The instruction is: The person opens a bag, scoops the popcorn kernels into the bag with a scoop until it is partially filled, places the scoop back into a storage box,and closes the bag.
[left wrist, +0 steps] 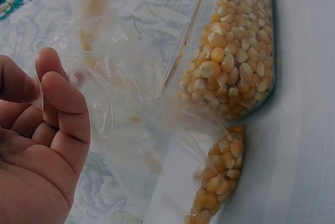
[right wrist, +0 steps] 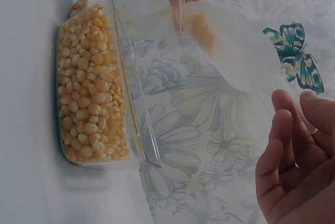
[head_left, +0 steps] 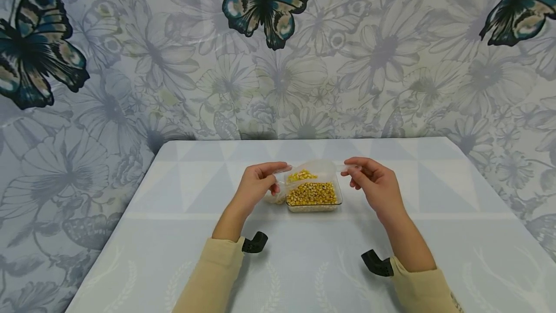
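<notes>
A clear glass container [head_left: 314,208] full of yellow corn kernels [right wrist: 86,93] stands on the table. My right hand [head_left: 377,185] pinches the thin handle of a translucent white scoop [right wrist: 243,51], whose bowl is above the container's far side. Some kernels [right wrist: 202,33] show through the scoop. Left of the container, my left hand [head_left: 255,183] pinches the edge of a clear plastic bag [left wrist: 123,103]. More kernels [left wrist: 222,174] lie in the bag's lower part, beside the glass. In the head view, the scoop and bag overlap, so the bag's mouth is hard to make out.
A pale, patterned cover lies over the table [head_left: 299,260]. Behind it is a wall [head_left: 299,91] with flowers and large butterflies. Black wrist mounts [head_left: 255,242] stick out from both sleeves, over the near part of the table.
</notes>
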Tool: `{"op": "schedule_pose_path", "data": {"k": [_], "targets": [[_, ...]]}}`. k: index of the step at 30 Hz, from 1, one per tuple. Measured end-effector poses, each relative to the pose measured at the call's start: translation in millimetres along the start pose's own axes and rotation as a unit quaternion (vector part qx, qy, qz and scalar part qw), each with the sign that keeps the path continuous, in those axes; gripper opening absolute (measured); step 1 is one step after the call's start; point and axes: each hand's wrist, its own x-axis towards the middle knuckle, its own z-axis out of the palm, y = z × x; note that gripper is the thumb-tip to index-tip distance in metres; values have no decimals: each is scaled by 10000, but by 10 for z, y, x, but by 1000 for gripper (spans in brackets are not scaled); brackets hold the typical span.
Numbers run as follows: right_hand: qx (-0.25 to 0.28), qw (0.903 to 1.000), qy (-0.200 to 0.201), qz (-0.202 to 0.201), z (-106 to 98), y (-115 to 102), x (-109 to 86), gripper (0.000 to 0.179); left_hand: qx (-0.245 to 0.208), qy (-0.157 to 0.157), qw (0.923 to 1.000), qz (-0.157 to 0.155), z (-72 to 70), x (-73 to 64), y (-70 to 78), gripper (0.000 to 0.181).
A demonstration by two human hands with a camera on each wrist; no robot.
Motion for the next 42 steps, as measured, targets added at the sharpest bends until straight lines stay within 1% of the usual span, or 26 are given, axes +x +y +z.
{"op": "schedule_pose_path", "data": {"k": [3, 7, 10, 15, 25, 32, 36, 42], "targets": [[-476, 9984, 113, -280, 16, -17, -18, 24, 11, -11, 10000, -14, 2, -5, -1, 46], [-953, 9931, 272, -625, 32, -34, -32, 20, 34, -14, 10000, -22, 4, -2, -14, 46], [-1176, 9890, 375, -817, 39, -47, -38, 19, 25, -6, 10000, -21, 4, -8, -10, 47], [-1361, 9847, 458, -987, 35, -51, -39, 19, -1, -4, 10000, -42, 0, -7, -7, 47], [-1333, 9837, 526, -1088, 29, -63, -42, 18, -15, -43, 10000, -2, -13, 5, -15, 46], [-1324, 9838, 520, -1088, 36, -60, -40, 19, -12, 12, 10000, 20, -24, 5, -21, 44], [-1211, 9853, 495, -1095, 33, -55, -34, 19, 23, 25, 9999, 109, -29, 8, -33, 42], [-936, 9886, 460, -1082, 18, -45, -23, 20, -6, 67, 9999, 136, -35, 5, -23, 40]]}}
